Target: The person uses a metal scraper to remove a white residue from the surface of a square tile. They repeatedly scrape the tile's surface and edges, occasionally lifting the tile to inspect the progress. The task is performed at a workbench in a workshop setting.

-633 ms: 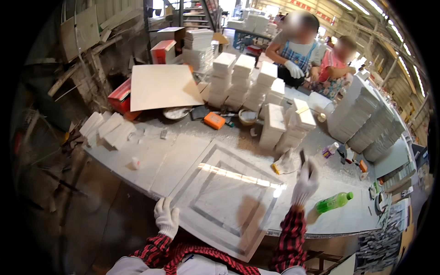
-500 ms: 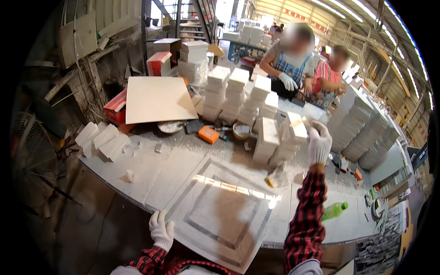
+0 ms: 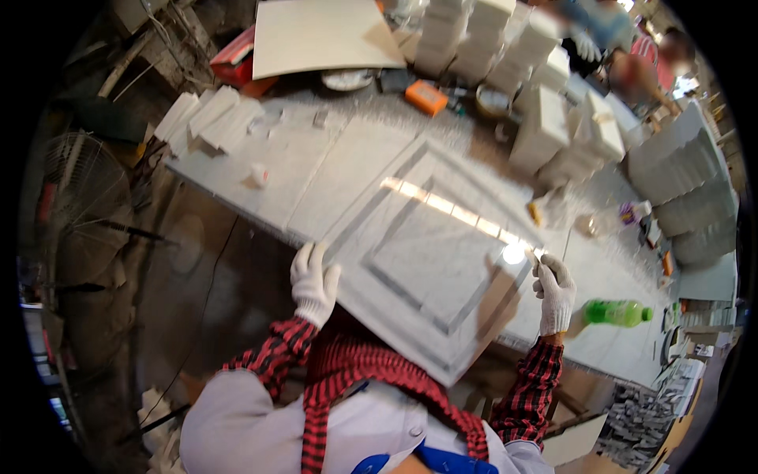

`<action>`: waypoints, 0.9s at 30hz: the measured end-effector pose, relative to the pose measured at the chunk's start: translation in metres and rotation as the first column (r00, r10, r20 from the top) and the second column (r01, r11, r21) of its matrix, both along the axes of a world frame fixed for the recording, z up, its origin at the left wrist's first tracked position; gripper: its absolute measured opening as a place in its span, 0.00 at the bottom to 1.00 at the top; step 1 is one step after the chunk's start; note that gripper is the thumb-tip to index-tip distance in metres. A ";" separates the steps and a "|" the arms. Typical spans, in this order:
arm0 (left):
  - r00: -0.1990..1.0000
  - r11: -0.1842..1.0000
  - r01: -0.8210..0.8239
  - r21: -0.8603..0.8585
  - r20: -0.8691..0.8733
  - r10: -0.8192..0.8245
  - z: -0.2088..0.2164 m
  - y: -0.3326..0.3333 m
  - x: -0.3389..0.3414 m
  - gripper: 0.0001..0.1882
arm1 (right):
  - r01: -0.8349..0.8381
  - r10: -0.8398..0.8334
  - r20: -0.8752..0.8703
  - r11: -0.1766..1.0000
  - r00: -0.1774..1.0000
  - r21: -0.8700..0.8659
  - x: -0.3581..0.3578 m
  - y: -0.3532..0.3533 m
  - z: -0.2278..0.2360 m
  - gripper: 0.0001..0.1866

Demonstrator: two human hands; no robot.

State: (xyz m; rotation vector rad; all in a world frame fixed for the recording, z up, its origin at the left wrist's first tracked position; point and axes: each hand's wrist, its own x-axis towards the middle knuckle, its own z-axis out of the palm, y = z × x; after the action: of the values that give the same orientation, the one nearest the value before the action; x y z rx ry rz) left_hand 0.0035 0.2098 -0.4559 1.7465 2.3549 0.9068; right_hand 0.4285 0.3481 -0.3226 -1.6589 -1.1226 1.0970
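Observation:
A polished square stone panel with dark inlaid bands lies tilted across the table, its near corner hanging over the front edge. My left hand, in a white glove, touches the panel's left corner, its fingers stretched out and the thumb apart. Beside the panel's right corner, my gloved right hand is pinched closed, its fingertips low by the panel's surface. A small thin thing shows at those fingertips, too blurred to name. A green plastic bottle lies to the right of this hand.
Stacks of white tiles stand behind the panel, with taller stacks at right. A large pale board, an orange box and loose tiles lie further left. Two people work across the table. A fan stands at left.
My right hand has come back from the white tile stacks to the panel's right corner. My left hand stays at the left corner. The view has tipped downward.

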 end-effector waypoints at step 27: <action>1.000 0.996 -0.001 0.094 0.030 -0.002 0.001 -0.006 -0.006 0.31 | 0.264 -0.372 0.305 0.902 0.877 0.341 -0.014 -0.075 -0.139 0.15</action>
State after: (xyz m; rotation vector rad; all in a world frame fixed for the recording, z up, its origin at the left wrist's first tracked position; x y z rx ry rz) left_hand -0.0023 0.2033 -0.4552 1.7529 2.3293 1.0533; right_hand 0.4145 0.2733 -0.4613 -1.7689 -1.1170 0.3941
